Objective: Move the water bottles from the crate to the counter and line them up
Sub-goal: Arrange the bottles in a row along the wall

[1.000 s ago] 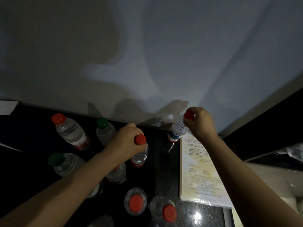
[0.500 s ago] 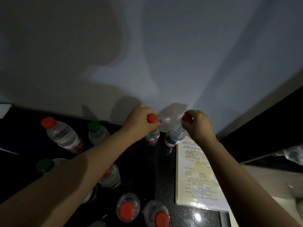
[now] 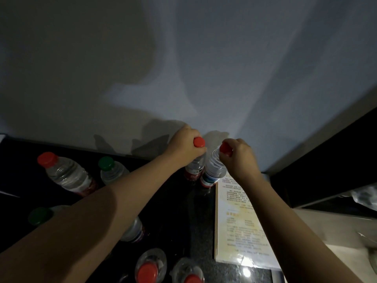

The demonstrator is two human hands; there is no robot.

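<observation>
Two red-capped water bottles stand side by side at the back of the dark counter (image 3: 200, 217), close to the wall. My left hand (image 3: 186, 145) grips the neck of the left one (image 3: 194, 168), which has a red label. My right hand (image 3: 237, 157) holds the cap of the right one (image 3: 213, 170), which has a blue and red label and leans a little. Other bottles stand further left: a red-capped one (image 3: 65, 174), a green-capped one (image 3: 111, 170) and another green-capped one (image 3: 40, 215). The crate is not in view.
A laminated printed sheet (image 3: 238, 221) lies flat on the counter right of the two held bottles. Two more red-capped bottles (image 3: 150, 266) (image 3: 188, 272) stand near the bottom edge, and one (image 3: 134, 231) is half hidden under my left forearm. A pale ledge (image 3: 334, 227) lies at right.
My left hand carried its red-capped bottle from mid-counter back to the wall, beside the bottle in my right hand. The right hand stayed nearly in place.
</observation>
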